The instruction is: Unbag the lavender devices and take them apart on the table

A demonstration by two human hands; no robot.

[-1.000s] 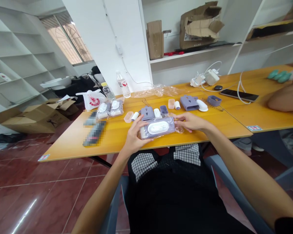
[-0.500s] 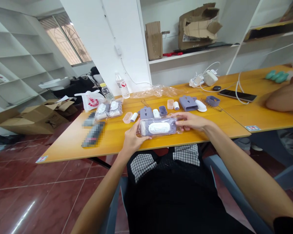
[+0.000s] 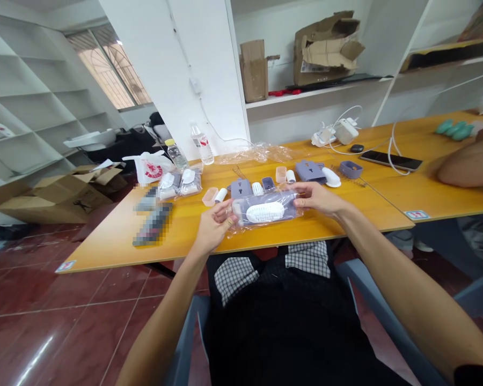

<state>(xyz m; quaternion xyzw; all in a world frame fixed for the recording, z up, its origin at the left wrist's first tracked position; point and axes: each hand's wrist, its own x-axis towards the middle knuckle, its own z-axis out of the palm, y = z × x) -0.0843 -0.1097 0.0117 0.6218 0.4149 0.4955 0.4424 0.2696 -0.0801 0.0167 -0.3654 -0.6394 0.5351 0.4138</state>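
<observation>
A clear plastic bag [image 3: 241, 220] holds a grey-purple case [image 3: 288, 202] and a white oval bristled piece, like a brush head [image 3: 265, 213]. My left hand [image 3: 212, 226] pinches the bag's left end between thumb and fingers. At the other end my right hand [image 3: 317, 199] grips the bag, thumb in front. Just behind lie a purple holder with dark cut-outs [image 3: 240, 187], a white ribbed piece [image 3: 258, 188], a small purple cup [image 3: 268, 184], a translucent peach cup [image 3: 210, 197] and a white cylinder [image 3: 221, 195].
Further back right are another purple holder [image 3: 309, 171], a white oval piece [image 3: 331, 177] and a purple ring-shaped part [image 3: 351, 169]. Two bagged sets [image 3: 190, 182], bottles [image 3: 202, 145] and blurred objects [image 3: 153, 224] stand left. A phone [image 3: 391, 160] and another person's arm [image 3: 469, 169] are right.
My left hand has shifted from the case's side to the bag's left end, its fingers now pinching the plastic. The bag has turned slightly; my right hand keeps its hold.
</observation>
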